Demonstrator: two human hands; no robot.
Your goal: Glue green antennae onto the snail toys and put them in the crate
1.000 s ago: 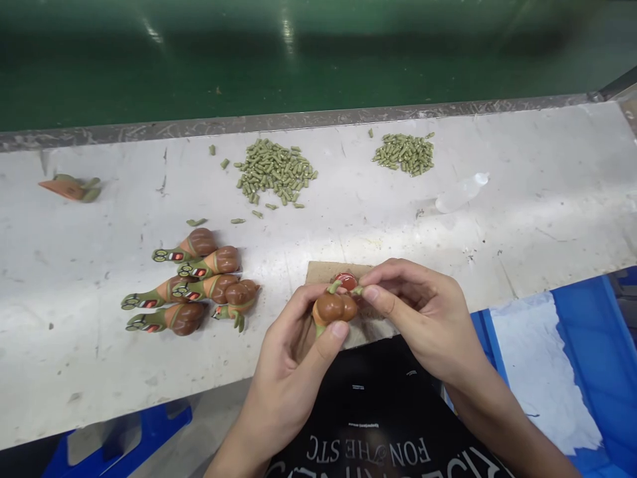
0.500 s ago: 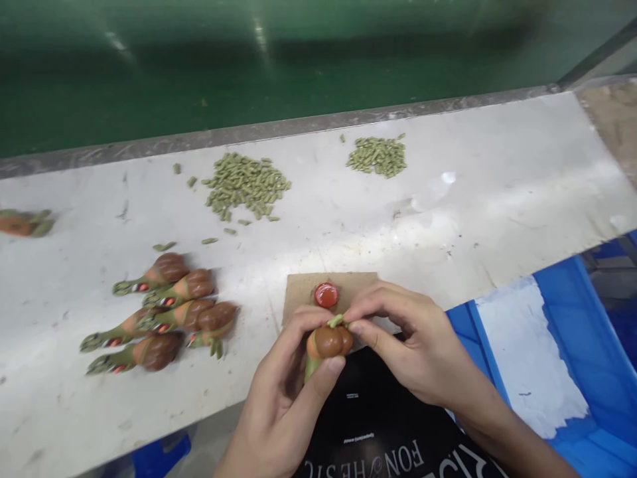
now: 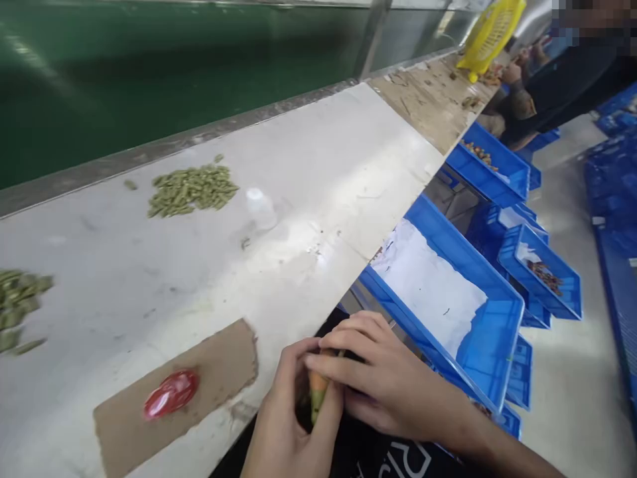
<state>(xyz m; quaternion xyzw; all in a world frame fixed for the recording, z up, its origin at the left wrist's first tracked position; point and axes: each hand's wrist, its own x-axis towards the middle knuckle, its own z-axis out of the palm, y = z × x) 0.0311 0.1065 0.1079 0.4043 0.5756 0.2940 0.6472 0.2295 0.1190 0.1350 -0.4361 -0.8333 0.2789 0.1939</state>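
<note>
So, closest to you, your left hand [image 3: 291, 425] and right hand [image 3: 393, 378] clamp a moulded toy figure [image 3: 317, 393] between them at the tabletop's front edge. Your fingers [image 3: 348, 348] curl together around it, leaving only an orange-and-green stretch showing. Left of your hands, near that edge, a torn cardboard scrap [image 3: 223, 378] lies flat with a glossy red disc [image 3: 172, 394] on it. To the right, beyond the edge, sits a blue crate [image 3: 497, 332] lined with white paper [image 3: 428, 285]. Farther along the tabletop [image 3: 323, 159] are green pellets [image 3: 192, 191] and a clear plastic bottle [image 3: 259, 208]. More blue crates [image 3: 490, 166], a yellow basket [image 3: 490, 33] and a co-worker's hand [image 3: 512, 73] appear beyond.
</note>
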